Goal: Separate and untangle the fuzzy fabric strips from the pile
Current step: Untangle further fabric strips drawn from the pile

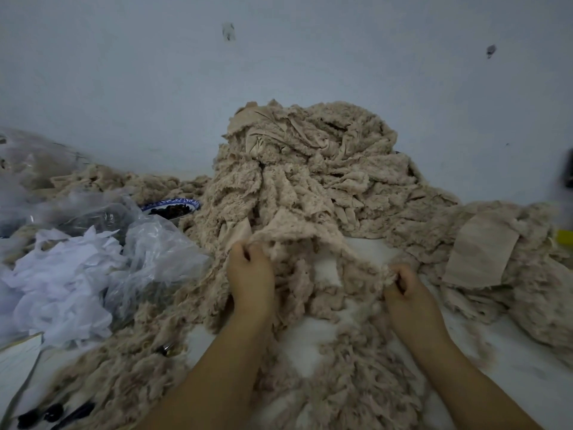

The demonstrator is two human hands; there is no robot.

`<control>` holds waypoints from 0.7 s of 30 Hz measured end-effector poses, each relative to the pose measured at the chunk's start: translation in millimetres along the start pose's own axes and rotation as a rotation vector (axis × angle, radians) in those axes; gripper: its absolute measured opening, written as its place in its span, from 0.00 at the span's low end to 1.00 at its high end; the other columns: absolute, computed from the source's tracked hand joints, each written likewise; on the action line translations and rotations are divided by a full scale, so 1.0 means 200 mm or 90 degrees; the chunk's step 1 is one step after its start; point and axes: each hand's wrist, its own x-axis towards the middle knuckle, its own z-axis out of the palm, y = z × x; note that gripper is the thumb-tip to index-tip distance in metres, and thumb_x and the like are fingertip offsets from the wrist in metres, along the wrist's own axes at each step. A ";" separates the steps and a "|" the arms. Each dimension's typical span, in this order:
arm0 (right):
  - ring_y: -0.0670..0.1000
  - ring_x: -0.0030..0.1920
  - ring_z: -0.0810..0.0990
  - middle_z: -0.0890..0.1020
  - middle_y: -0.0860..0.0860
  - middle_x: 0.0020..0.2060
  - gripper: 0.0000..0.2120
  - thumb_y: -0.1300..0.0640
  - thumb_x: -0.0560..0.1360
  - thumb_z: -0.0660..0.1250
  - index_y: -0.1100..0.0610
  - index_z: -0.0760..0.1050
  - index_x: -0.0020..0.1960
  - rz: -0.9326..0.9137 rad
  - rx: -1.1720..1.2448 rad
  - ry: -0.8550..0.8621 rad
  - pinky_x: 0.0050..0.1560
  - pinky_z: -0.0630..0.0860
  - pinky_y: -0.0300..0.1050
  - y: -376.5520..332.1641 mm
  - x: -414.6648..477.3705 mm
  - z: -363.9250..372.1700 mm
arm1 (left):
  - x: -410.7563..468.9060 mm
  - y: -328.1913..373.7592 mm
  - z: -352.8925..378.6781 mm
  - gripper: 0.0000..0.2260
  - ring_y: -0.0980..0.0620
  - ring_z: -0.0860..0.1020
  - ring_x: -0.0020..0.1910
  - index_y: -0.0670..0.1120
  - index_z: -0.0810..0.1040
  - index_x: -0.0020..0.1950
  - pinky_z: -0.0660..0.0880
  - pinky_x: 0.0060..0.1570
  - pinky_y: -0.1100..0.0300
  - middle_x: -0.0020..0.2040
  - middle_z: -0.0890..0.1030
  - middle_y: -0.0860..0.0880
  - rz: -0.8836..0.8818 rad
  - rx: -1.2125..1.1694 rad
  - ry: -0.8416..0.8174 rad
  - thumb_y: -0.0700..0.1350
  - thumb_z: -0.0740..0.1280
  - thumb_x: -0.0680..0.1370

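Pinching one fuzzy strip [291, 233], both hands clamp its ends: left hand [249, 271] at 9 o'clock, right hand [403, 283] at 3 o'clock, long axis running between them over the counter [310, 333]. Beyond, at 12 o'clock, the pile [310, 156], nearer the left hand.

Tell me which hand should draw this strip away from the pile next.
Probably the right hand: it grips the strip beside bare table, free to pull outward. The left hand holds it against the pile.
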 end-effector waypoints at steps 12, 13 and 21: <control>0.54 0.34 0.74 0.78 0.59 0.39 0.09 0.58 0.83 0.58 0.50 0.73 0.46 0.040 0.095 0.041 0.34 0.69 0.47 -0.04 -0.01 -0.01 | 0.08 -0.05 -0.02 0.10 0.49 0.68 0.36 0.47 0.70 0.42 0.65 0.39 0.55 0.40 0.72 0.43 -0.152 -0.146 0.086 0.45 0.57 0.83; 0.52 0.33 0.74 0.78 0.58 0.38 0.10 0.58 0.82 0.58 0.49 0.72 0.45 0.046 0.108 0.068 0.33 0.68 0.45 -0.04 -0.01 -0.02 | 0.10 -0.06 -0.02 0.08 0.47 0.70 0.39 0.46 0.72 0.47 0.67 0.42 0.54 0.45 0.75 0.40 -0.179 -0.164 0.098 0.45 0.57 0.83; 0.52 0.29 0.72 0.79 0.55 0.33 0.12 0.57 0.82 0.58 0.43 0.71 0.43 -0.018 0.070 0.093 0.29 0.67 0.44 -0.06 -0.02 -0.01 | 0.04 -0.03 0.00 0.11 0.49 0.80 0.46 0.45 0.70 0.65 0.78 0.52 0.52 0.51 0.81 0.41 -0.072 -0.129 0.048 0.44 0.56 0.84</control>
